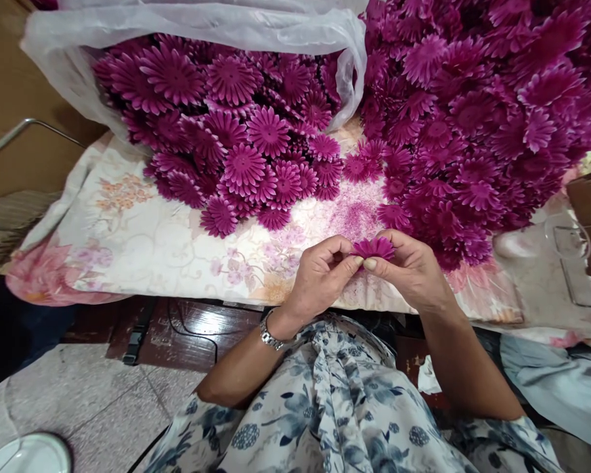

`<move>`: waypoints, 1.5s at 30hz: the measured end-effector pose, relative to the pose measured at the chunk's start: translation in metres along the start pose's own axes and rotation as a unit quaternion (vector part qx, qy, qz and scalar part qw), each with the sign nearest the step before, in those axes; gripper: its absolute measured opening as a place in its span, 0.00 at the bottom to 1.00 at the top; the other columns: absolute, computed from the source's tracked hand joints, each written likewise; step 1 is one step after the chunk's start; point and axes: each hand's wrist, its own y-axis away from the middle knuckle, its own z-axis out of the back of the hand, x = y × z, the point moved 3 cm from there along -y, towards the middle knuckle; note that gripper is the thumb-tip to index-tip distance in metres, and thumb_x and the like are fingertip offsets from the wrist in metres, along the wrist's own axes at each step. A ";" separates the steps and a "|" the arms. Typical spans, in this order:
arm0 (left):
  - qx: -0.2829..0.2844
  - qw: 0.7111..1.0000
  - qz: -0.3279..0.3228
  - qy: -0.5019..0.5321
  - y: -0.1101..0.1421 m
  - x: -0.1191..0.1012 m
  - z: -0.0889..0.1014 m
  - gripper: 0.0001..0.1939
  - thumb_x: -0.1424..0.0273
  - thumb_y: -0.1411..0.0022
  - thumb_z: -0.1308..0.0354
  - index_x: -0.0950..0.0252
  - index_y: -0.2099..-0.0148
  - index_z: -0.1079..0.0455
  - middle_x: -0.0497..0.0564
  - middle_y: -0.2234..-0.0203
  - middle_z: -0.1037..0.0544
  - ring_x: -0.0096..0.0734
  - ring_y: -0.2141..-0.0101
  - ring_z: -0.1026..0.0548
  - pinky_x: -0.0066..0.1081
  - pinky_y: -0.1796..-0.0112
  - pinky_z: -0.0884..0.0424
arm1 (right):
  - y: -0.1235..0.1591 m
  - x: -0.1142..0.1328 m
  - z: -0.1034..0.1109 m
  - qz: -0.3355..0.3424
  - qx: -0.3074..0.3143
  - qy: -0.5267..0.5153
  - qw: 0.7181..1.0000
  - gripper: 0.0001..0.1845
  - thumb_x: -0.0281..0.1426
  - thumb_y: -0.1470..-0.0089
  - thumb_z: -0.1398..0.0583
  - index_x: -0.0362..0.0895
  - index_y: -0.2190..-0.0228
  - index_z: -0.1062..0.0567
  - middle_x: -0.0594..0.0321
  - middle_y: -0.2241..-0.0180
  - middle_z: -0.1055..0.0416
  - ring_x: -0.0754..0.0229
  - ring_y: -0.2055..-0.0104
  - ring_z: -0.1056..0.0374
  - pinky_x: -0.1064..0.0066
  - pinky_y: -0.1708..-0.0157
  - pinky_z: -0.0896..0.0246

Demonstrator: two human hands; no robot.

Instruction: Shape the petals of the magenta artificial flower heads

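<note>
A magenta artificial flower head (373, 247) is pinched between my two hands, just above the table's near edge. My left hand (322, 272) grips its left side with thumb and forefinger, a metal watch on the wrist. My right hand (408, 268) grips its right side the same way. Beyond my hands on the left lie many similar flower heads (243, 165), spilling from a clear plastic bag (187, 29). To the right rises a large heap of magenta flower heads (467, 118), close to my right hand.
A floral cloth (123, 243) covers the table, with purple specks (352, 210) scattered between the two heaps. Cardboard (29, 72) stands at the left edge, with a metal rod beside it. A black strap (136, 338) hangs under the table's front edge. A round white object (27, 453) is on the floor.
</note>
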 end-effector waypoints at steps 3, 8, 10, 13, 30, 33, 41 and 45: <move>0.002 1.000 -0.002 -0.010 -0.001 -0.003 0.001 0.08 0.69 0.50 0.37 0.66 0.76 0.33 0.45 0.82 0.33 0.22 0.79 0.37 0.25 0.76 0.41 | 0.000 0.003 0.002 0.022 0.002 0.022 1.000 0.08 0.34 0.52 0.36 0.44 0.71 0.29 0.68 0.75 0.33 0.67 0.71 0.37 0.73 0.69 0.38; 0.061 0.997 0.001 -0.049 -0.003 -0.003 0.001 0.07 0.69 0.47 0.41 0.66 0.75 0.33 0.46 0.81 0.32 0.24 0.78 0.36 0.26 0.75 0.40 | 0.003 0.005 0.003 0.013 0.003 -0.019 1.000 0.10 0.33 0.54 0.34 0.45 0.69 0.29 0.68 0.73 0.32 0.68 0.72 0.36 0.75 0.71 0.37; 0.084 0.993 -0.004 -0.080 -0.003 -0.003 0.000 0.06 0.70 0.46 0.43 0.65 0.74 0.33 0.46 0.80 0.32 0.24 0.77 0.36 0.26 0.74 0.41 | 0.004 0.006 0.002 0.013 0.010 -0.028 0.999 0.12 0.31 0.55 0.34 0.45 0.66 0.28 0.67 0.71 0.31 0.68 0.71 0.35 0.75 0.70 0.36; 0.090 0.990 -0.007 -0.108 -0.003 -0.002 0.000 0.07 0.71 0.44 0.45 0.65 0.74 0.34 0.46 0.80 0.33 0.23 0.77 0.37 0.26 0.74 0.42 | 0.004 0.008 0.002 0.041 0.002 -0.018 0.999 0.11 0.28 0.53 0.35 0.45 0.65 0.27 0.66 0.69 0.30 0.68 0.68 0.33 0.75 0.68 0.34; 0.067 0.987 -0.064 -0.129 0.000 0.000 0.000 0.03 0.73 0.43 0.46 0.65 0.70 0.32 0.46 0.76 0.30 0.23 0.74 0.34 0.25 0.72 0.38 | 0.006 0.004 0.005 -0.028 0.030 -0.026 0.999 0.15 0.31 0.54 0.34 0.46 0.61 0.27 0.65 0.66 0.29 0.67 0.65 0.33 0.75 0.64 0.35; 0.089 0.984 -0.053 -0.146 0.000 -0.001 0.000 0.04 0.74 0.43 0.47 0.66 0.71 0.34 0.45 0.78 0.33 0.21 0.76 0.37 0.24 0.74 0.41 | 0.006 0.005 0.005 -0.028 0.054 -0.001 0.998 0.11 0.32 0.53 0.35 0.45 0.65 0.27 0.66 0.69 0.30 0.68 0.68 0.34 0.75 0.67 0.38; 0.075 0.993 -0.027 -0.093 0.000 -0.004 -0.004 0.03 0.72 0.43 0.46 0.66 0.69 0.35 0.47 0.74 0.33 0.23 0.73 0.35 0.26 0.70 0.38 | 0.007 0.006 0.007 0.036 0.008 0.073 0.997 0.03 0.30 0.48 0.39 0.44 0.70 0.29 0.67 0.73 0.32 0.69 0.70 0.36 0.75 0.70 0.41; 0.079 0.997 0.011 -0.017 0.002 0.004 -0.005 0.06 0.68 0.41 0.45 0.66 0.68 0.35 0.45 0.77 0.35 0.22 0.75 0.37 0.25 0.72 0.41 | 0.009 0.008 0.004 0.092 -0.054 0.135 0.985 0.05 0.28 0.47 0.40 0.44 0.66 0.29 0.67 0.71 0.30 0.69 0.70 0.34 0.77 0.69 0.38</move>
